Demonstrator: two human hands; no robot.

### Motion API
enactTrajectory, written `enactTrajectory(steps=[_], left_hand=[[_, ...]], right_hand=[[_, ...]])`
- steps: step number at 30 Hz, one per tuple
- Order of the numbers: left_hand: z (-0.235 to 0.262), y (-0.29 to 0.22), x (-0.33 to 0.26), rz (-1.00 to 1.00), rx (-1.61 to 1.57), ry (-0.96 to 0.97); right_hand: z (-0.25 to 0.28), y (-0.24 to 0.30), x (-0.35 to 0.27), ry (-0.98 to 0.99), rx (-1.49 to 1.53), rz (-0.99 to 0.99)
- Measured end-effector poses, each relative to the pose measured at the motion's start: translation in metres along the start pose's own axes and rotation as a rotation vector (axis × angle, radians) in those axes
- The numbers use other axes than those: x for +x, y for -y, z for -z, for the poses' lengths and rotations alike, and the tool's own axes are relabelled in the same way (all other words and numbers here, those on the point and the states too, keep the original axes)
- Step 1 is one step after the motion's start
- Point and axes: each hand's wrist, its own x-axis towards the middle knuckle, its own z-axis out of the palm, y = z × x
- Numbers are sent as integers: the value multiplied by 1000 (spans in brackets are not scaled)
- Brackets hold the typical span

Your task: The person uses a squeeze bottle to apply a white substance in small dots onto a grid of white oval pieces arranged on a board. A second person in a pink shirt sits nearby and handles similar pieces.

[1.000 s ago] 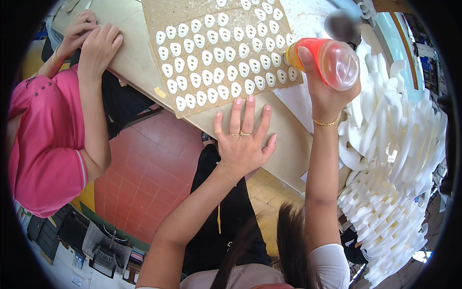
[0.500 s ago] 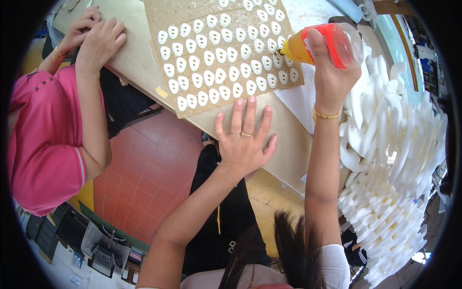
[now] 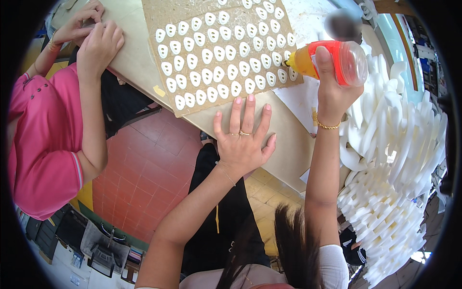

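My right hand (image 3: 332, 96) is wrapped round a squeeze bottle (image 3: 332, 62) with amber liquid, a red label and a yellow nozzle. The bottle lies tilted, its nozzle tip over the right edge of a brown board (image 3: 211, 109). Rows of small white oval pieces (image 3: 250, 86) cover that board, most with two dark dots in the middle. Whether the tip touches a piece, I cannot tell. My left hand (image 3: 243, 139) rests flat at the near edge of the table (image 3: 284, 130), fingers spread and empty, the fingertips by the board's near edge.
On the left, a co-worker in a pink shirt (image 3: 48, 144) has both hands (image 3: 98, 45) together over the table edge. White curved foam-like pieces (image 3: 385, 192) are heaped at my right. A white sheet (image 3: 301, 103) lies partly under the board. A dark round thing (image 3: 342, 24) stands behind the bottle.
My right hand has brought the bottle nearer to me and slightly right, to pieces at the board's edge. The board sits slightly further left. My left hand has hardly moved.
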Motion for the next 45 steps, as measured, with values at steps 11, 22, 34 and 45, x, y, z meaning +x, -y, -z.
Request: enactTrajectory(steps=[11,22,34,45], left_hand=[[0,-1,0,13,-20,5],[-1,0,-1,9,-32,-8],[-1,0,-2,11,-23,-12],[0,-1,0,8,-18,-13]], right_hand=[[-9,-4,-9,17,-58,247],[-26,2,8,32,-57,310],[-29,-3,10,37,1,170],[-12,4,-11,34,30,118]])
